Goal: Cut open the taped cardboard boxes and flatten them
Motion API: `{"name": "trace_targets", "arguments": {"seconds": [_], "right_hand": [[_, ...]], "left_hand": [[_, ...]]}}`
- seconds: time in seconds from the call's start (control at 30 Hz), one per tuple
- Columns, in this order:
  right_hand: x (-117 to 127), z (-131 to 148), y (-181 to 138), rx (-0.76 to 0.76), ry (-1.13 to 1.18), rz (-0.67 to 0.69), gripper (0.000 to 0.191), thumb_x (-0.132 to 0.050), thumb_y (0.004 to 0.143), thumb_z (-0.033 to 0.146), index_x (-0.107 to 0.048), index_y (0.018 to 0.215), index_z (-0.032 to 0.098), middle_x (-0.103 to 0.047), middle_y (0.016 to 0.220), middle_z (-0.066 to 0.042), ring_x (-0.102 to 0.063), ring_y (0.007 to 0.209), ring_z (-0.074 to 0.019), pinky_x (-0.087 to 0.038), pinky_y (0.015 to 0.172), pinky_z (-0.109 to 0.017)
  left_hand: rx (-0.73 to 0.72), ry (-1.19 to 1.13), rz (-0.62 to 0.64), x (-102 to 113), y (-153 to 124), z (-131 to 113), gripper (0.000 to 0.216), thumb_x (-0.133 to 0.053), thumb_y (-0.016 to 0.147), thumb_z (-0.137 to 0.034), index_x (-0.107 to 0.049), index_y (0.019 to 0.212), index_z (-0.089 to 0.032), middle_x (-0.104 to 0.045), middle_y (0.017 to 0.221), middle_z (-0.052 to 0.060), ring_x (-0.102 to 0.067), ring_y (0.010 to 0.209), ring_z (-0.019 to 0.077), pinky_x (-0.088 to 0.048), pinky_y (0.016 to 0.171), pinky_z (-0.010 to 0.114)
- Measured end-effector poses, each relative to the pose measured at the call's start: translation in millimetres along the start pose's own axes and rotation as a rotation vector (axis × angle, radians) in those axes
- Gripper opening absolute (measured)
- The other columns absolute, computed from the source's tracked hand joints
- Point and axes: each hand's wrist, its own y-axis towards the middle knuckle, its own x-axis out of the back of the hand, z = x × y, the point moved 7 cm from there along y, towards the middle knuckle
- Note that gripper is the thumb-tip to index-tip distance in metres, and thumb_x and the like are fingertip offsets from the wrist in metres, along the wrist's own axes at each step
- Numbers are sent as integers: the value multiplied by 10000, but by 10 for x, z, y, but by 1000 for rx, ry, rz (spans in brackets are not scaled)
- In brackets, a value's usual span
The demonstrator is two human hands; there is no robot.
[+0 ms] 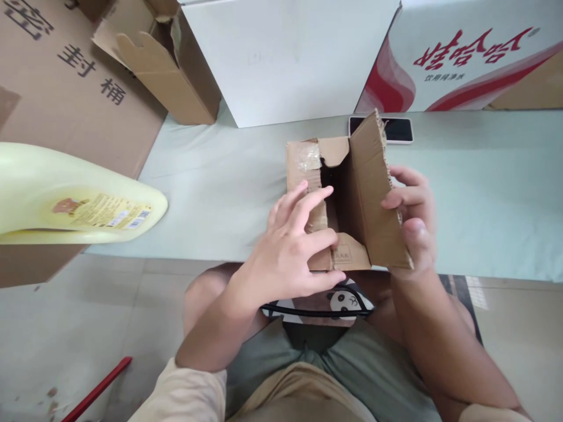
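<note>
A small brown cardboard box (358,193) stands at the table's near edge, its top open and its inside dark. Its right flap is raised, with a torn, ragged edge. Clear tape covers a corner of the left side, and a small tab is folded in at each end. Across the left side lies my left hand (292,252), fingers spread, with fingertips near the opening and the thumb by the near end. My right hand (416,217) is at the raised flap, its fingers and thumb curled on the flap's outer edge. What lies inside the box cannot be seen.
Behind the box are a phone (400,130), a white box (294,58) and a red-and-white carton (461,64). Another opened cardboard box (176,70) stands back left by a large carton (88,117). A pale yellow plastic object (79,193) juts in from the left above the green-covered table (211,199).
</note>
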Motion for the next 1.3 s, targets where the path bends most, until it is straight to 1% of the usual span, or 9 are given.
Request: {"name": "trace_targets", "arguments": {"seconds": [0.13,0.23,0.33,0.43,0.57,0.8,1.03,1.17,1.3], "right_hand": [[9,-17,-9,-14,49,-26,372,-481,1029,661,-652,1183,369,-616,1424,-41,-658,1343,-284,-581,1106,-487],[29,-182,-9,-198,37,-15,501,-486,990,743,-567,1368,425,-636,1438,-48,-747,1194,-267,-643,995,-460],[58,-398,-20,-375,-103,35,349,-615,963,565,-691,1195,316,-747,1219,-77,-765,1096,-267,-642,985,-463],[48,-618,-59,-512,-310,130,257,-664,891,420,-748,1058,244,-798,1084,-104,-764,1004,-280,-648,908,-472],[-16,-810,-117,-579,-370,197,331,-625,867,360,-780,1124,220,-822,1097,-113,-775,977,-295,-647,915,-499],[-31,-922,-209,-426,-423,318,338,-656,898,468,-869,1041,248,-718,1445,-136,-642,1420,-380,-475,1252,-601],[-79,-821,-237,-239,-302,300,695,-669,964,663,-593,1568,327,-545,1676,-121,-436,1625,-362,-325,1348,-642],[-188,-790,-225,-278,-108,284,859,-707,949,655,-375,1669,327,-534,1684,-142,-531,1561,-312,-480,1266,-554],[-157,-874,-260,-390,-51,212,620,-767,897,650,-622,1368,274,-778,1316,-130,-763,1195,-311,-646,995,-493]], "left_hand": [[25,-130,-148,33,-103,259,319,-851,897,-481,-665,930,-224,-398,1655,138,-343,1638,406,-400,1324,597],[157,-203,-490,139,-227,659,300,-736,984,-471,-598,881,-226,-467,1553,114,-459,1558,349,-468,1255,527],[364,-443,-850,185,-402,1150,281,-781,947,-446,-592,908,-241,-616,1119,51,-664,1216,233,-573,1074,382],[612,-802,-958,40,-503,1535,305,-862,870,-392,-608,959,-249,-598,873,-25,-649,791,124,-571,746,226],[730,-1020,-928,-72,-561,1711,344,-946,774,-323,-695,993,-237,-699,891,-12,-675,710,116,-546,610,199],[955,-1331,-934,-266,-595,1984,190,-788,843,-46,-725,932,-201,-776,864,9,-761,751,110,-625,663,162],[986,-1326,-735,-425,-552,1991,194,-776,831,-54,-744,962,-192,-787,948,34,-748,732,109,-621,630,178],[952,-1257,-582,-487,-532,1939,263,-832,805,-163,-769,1058,-198,-782,976,46,-749,756,126,-645,670,224],[885,-943,-487,-474,-503,1931,277,-764,859,-239,-775,1134,-208,-788,1140,98,-794,929,223,-698,805,375]]}}
